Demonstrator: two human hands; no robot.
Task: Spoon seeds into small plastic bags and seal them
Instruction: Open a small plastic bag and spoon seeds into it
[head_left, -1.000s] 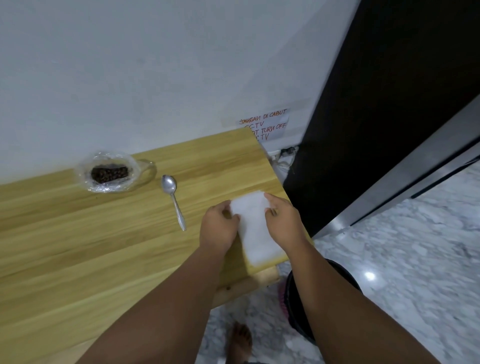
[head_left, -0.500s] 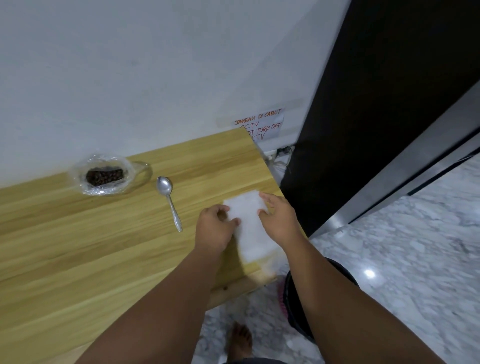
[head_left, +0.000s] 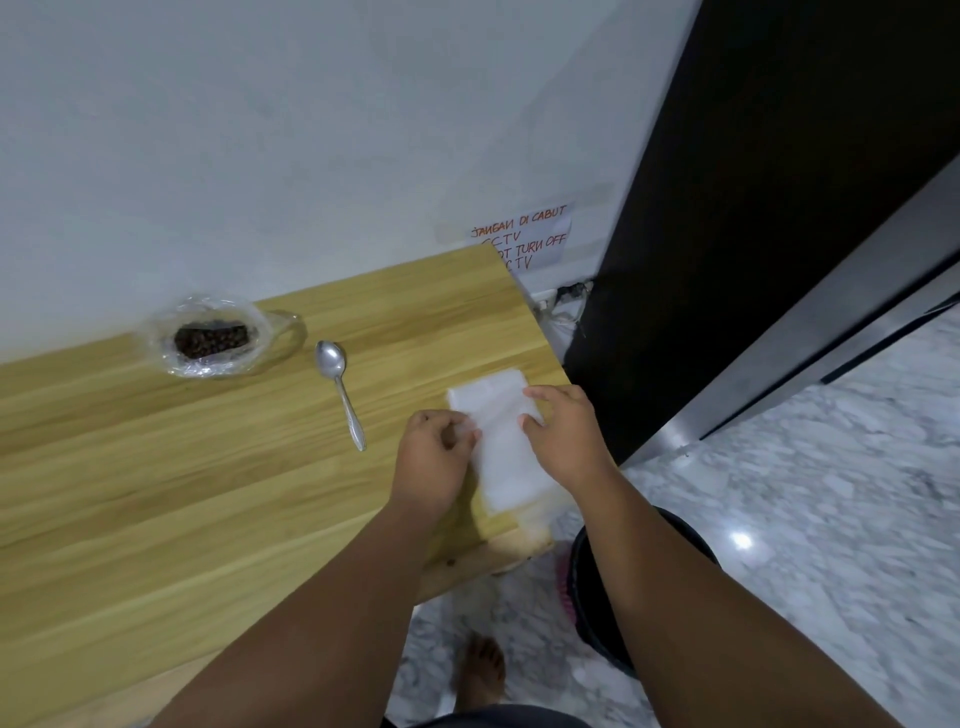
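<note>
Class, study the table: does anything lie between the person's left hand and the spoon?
Nothing visible does. Only bare table lies between the left hand, pinching the stack of small bags, and the spoon to its left. The seed bag sits farther off, beyond the spoon, out of that path.

Your left hand (head_left: 434, 457) hides its own grip on the bag stack (head_left: 506, 447); bag count unreadable. The surface (head_left: 156, 493) runs off frame left; wall note (head_left: 524, 236) partly covered.
</note>
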